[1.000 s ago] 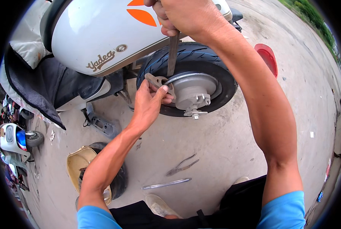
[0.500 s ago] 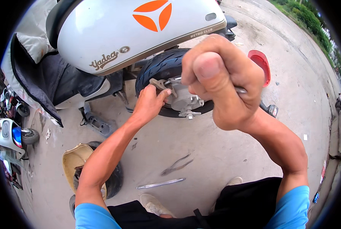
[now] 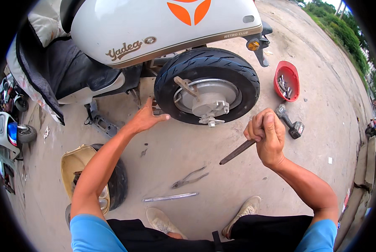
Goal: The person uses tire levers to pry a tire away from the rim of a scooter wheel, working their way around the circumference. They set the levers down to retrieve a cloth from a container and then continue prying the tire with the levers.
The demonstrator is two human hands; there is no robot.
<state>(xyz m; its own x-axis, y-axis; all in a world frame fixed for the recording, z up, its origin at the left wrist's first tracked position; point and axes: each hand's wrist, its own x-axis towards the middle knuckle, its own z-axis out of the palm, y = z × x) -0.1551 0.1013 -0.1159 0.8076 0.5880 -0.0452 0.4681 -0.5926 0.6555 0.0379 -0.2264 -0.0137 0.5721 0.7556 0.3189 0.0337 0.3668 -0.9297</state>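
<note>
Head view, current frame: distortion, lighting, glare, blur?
Head view: fisheye border blacks out the corners, and the curb at right bows; head view: diffuse daylight, shadows around the tire look soft; head view: silver bar catches a bright sheen; head view: dark bar looks fairly sharp, no obvious motion blur.

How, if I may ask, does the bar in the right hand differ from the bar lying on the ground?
The held bar is dark and dull; the ground bar is bright and shiny. The held bar is gripped in the right hand; the ground bar lies untouched near the pliers. Both are long and narrow.
</note>
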